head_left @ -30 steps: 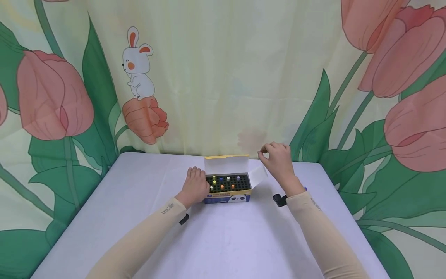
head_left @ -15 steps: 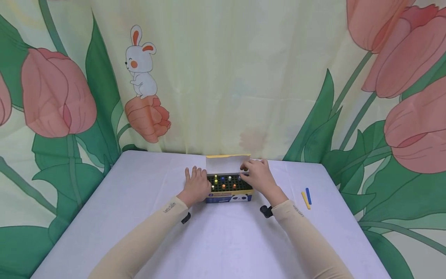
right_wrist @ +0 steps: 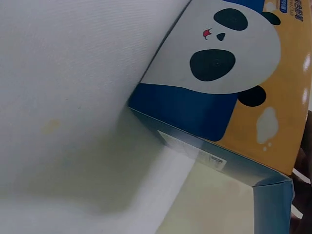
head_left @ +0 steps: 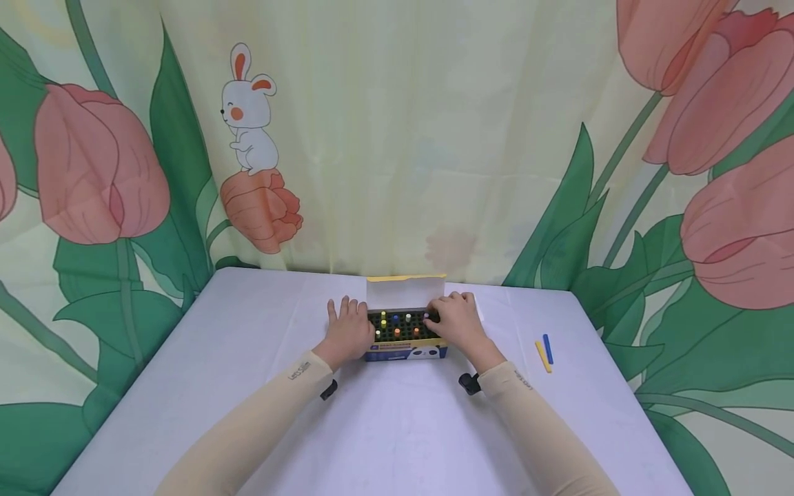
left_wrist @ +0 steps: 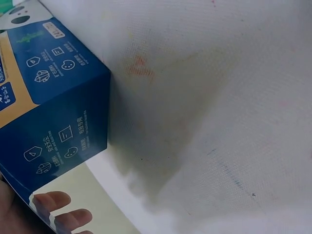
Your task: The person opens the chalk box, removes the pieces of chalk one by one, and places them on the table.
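A blue and yellow chalk box with a panda on its front stands near the far side of the table. Its lid is raised, and several coloured chalk sticks poke up from a dark grid of holes. My left hand rests against the box's left end, fingers stretched out and thumb at the rim. In the left wrist view, those fingers show past the box's side flap. Over the right end, my right hand pinches the top of a purple chalk stick between thumb and finger.
On the white-covered table, a yellow chalk stick and a blue chalk stick lie to the right of the box. Behind the table hangs a curtain printed with tulips and a rabbit.
My right hand has come left and down from beside the box onto its right end, uncovering the yellow and blue chalk sticks on the table. The left hand stays at the box.
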Tool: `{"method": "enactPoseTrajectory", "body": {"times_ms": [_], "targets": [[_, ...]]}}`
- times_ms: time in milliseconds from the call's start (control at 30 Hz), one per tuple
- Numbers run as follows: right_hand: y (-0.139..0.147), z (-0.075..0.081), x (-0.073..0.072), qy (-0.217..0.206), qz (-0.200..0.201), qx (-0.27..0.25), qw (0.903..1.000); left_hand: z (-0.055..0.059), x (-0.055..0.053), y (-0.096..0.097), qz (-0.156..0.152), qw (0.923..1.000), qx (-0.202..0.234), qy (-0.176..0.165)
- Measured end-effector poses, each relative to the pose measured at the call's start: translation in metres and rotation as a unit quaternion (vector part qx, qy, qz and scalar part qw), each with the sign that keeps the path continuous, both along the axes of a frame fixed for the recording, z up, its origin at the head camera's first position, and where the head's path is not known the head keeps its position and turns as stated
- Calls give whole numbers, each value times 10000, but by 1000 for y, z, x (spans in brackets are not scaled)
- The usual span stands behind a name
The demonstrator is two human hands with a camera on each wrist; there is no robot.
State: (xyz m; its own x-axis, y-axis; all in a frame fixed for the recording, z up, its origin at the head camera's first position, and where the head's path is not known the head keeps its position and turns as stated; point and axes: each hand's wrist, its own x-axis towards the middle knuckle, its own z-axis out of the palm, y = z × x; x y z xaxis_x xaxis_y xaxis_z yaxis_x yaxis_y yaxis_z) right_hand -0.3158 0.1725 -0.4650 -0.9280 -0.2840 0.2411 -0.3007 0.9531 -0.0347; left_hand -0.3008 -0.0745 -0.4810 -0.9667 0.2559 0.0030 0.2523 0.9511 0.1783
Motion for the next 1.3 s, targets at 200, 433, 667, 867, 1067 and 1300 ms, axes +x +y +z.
{"method": "enactPoseTrajectory", "body": {"times_ms": [200,433,667,867,1067,1300], "targets": [[1,-3,-1,-65,75,-98,9999,1,2,0,5,10000,57,42],[2,-3,-2,-82,276,-121,9995,-3,-1,-1,54,10000,42,-3],[4,-2,-3,-169,383,-216,9989,-5,-2,1,41,10000,-20,-6],[3,0,-5,-201,402,-144,9989,-1,1,1,9,10000,33,19],[5,1,-3,-237,441,-145,9986,-2,0,0,15,10000,36,13],[5,4,-2,-328,433,-67,9985,0,-1,-1,-38,9999,-67,65]]}}
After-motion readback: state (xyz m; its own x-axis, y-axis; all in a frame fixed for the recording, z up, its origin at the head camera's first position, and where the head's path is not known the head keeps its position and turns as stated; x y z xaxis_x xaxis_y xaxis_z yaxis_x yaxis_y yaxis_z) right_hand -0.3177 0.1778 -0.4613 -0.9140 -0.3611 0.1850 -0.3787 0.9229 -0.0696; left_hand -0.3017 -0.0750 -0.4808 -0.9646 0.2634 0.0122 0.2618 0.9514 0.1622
